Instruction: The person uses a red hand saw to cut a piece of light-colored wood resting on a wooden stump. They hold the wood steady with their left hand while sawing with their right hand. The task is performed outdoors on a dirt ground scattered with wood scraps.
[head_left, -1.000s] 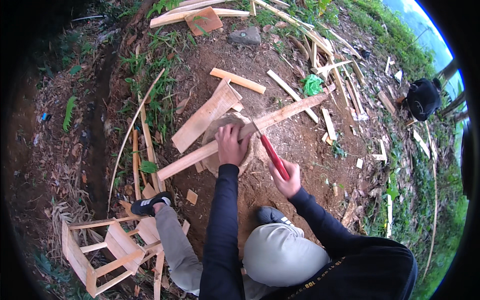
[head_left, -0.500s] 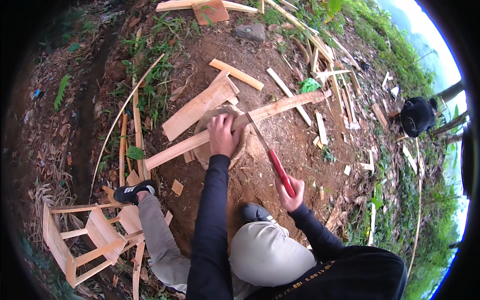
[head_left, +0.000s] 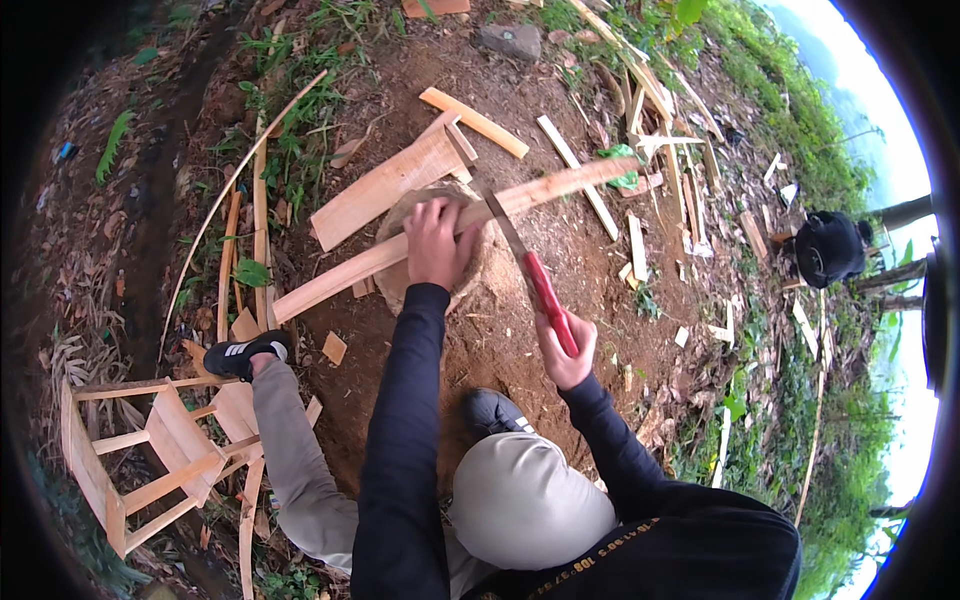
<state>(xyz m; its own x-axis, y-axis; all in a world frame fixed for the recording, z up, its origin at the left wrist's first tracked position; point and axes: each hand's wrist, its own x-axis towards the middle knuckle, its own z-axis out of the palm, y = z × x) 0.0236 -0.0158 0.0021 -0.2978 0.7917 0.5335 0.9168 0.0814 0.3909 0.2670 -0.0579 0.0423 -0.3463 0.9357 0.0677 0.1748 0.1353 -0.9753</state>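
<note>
In the middle of the frame, a long narrow board (head_left: 345, 277) lies slantwise across a round stump (head_left: 395, 286), one end toward the lower left, the other reaching the upper right over a green plastic bag (head_left: 628, 181). The left hand (head_left: 437, 243) bears down on it over the stump, its grip closed about the board, fingers over the upper edge. Right of centre, the right hand (head_left: 568, 347) has its grip wrapped around the red handle of a saw (head_left: 546, 293) — the blade crosses the board just beside the left hand; how deep it sits, I cannot tell. A wider board (head_left: 380, 196) lies just above left. At lower left stands a slatted wooden frame (head_left: 180, 447), near a dark shoe (head_left: 240, 357).
</note>
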